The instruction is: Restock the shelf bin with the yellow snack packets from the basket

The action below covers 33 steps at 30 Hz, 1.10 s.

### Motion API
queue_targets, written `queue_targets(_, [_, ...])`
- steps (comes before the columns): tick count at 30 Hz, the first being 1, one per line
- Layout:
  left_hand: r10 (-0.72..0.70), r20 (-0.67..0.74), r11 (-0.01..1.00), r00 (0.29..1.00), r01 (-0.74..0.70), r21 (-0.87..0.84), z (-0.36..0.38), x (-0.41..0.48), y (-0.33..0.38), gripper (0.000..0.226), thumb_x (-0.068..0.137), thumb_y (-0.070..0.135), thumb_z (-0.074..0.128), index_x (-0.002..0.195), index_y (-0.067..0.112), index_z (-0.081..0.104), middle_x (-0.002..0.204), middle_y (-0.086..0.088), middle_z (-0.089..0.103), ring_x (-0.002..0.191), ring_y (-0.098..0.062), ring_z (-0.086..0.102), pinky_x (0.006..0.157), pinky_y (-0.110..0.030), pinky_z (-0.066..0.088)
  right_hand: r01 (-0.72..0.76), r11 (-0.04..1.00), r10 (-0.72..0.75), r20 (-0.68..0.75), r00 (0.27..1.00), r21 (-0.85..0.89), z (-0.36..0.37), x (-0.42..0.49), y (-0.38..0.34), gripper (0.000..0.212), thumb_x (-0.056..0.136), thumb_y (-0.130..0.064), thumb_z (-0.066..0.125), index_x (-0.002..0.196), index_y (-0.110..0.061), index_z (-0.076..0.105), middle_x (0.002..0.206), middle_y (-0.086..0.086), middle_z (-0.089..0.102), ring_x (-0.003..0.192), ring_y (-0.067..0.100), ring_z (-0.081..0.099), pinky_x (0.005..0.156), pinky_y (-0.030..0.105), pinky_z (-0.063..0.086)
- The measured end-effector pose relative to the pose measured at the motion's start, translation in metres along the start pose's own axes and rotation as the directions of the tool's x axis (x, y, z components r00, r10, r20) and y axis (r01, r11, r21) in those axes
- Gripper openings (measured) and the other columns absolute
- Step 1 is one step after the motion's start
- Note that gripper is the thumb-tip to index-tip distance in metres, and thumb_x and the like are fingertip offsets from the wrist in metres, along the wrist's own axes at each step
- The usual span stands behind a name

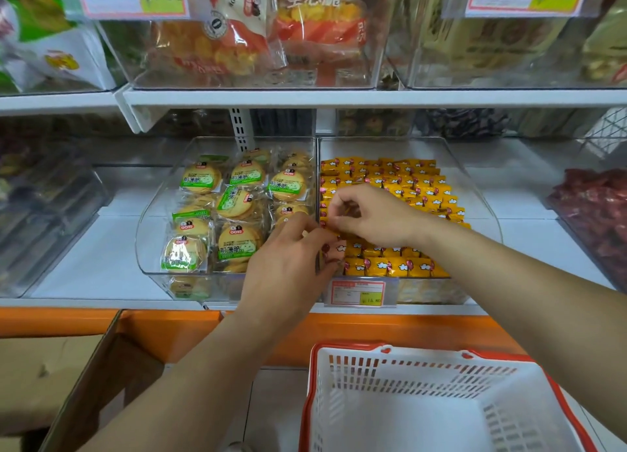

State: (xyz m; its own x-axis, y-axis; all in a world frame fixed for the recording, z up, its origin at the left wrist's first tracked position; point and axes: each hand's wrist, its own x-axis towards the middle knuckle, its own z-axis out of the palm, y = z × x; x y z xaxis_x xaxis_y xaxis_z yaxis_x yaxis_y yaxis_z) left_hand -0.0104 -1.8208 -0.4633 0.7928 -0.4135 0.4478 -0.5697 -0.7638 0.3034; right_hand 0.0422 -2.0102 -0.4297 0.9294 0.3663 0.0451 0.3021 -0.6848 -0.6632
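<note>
Both of my hands are over the front left corner of the clear shelf bin [481,193], close together and nearly touching. My left hand [288,265] is curled, its fingers pinching a yellow snack packet [336,249] against the bin's left wall. My right hand [369,214] hangs just above it, thumb and fingertips drawn together around something small; I cannot tell whether it truly grips a packet. Rows of yellow packets [400,187] fill the bin from back to front. A price tag [359,292] is clipped on its front edge. Beside it on the left stands a bin of green-labelled biscuits [234,207]. Below, the white basket [424,377] with its red rim shows bare inside.
</note>
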Motion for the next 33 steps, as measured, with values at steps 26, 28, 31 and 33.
queue_targets(26, [0.15, 0.058, 0.972, 0.987, -0.158, 0.176, -0.006, 0.002, 0.011, 0.034, 0.075, 0.018, 0.087, 0.104, 0.012, 0.07, 0.093, -0.006, 0.073, 0.089, -0.029, 0.063, 0.056, -0.038, 0.053, 0.025, 0.999, -0.019, -0.158, 0.987, 0.042, -0.004, -0.005, -0.004, 0.009, 0.092, -0.022, 0.069, 0.098, -0.018, 0.075, 0.096, -0.012, 0.069, 0.088, -0.002, 0.063, 0.077, 0.02, 0.054])
queue_targets(28, [0.137, 0.064, 0.972, 0.989, -0.146, 0.183, -0.006, 0.0, 0.012, 0.028, 0.075, 0.017, 0.087, 0.099, 0.012, 0.074, 0.092, -0.006, 0.074, 0.088, -0.031, 0.063, 0.055, -0.038, 0.053, 0.031, 1.0, -0.03, -0.11, 0.993, 0.006, -0.007, -0.006, -0.005, 0.011, 0.092, -0.024, 0.07, 0.1, -0.021, 0.076, 0.101, -0.012, 0.071, 0.091, -0.006, 0.063, 0.078, 0.016, 0.053])
queue_targets(31, [0.137, 0.074, 0.967, 0.988, -0.15, 0.205, -0.004, -0.001, 0.014, 0.015, 0.076, 0.018, 0.087, 0.09, 0.016, 0.081, 0.094, -0.002, 0.074, 0.085, -0.031, 0.061, 0.056, -0.038, 0.053, 0.03, 0.992, -0.038, -0.062, 0.997, -0.124, -0.003, -0.007, -0.004, 0.009, 0.089, -0.028, 0.073, 0.096, -0.027, 0.078, 0.092, -0.02, 0.069, 0.08, -0.02, 0.056, 0.068, 0.006, 0.042])
queue_targets(33, [0.11, 0.116, 0.95, 0.987, -0.139, 0.281, 0.0, -0.007, 0.019, 0.015, 0.074, 0.019, 0.089, 0.087, 0.02, 0.081, 0.095, 0.0, 0.073, 0.084, -0.028, 0.062, 0.054, -0.035, 0.051, 0.019, 0.978, -0.024, -0.023, 0.999, -0.21, 0.003, -0.007, -0.003, 0.008, 0.088, -0.03, 0.074, 0.095, -0.031, 0.077, 0.087, -0.023, 0.066, 0.077, -0.016, 0.056, 0.065, 0.007, 0.039])
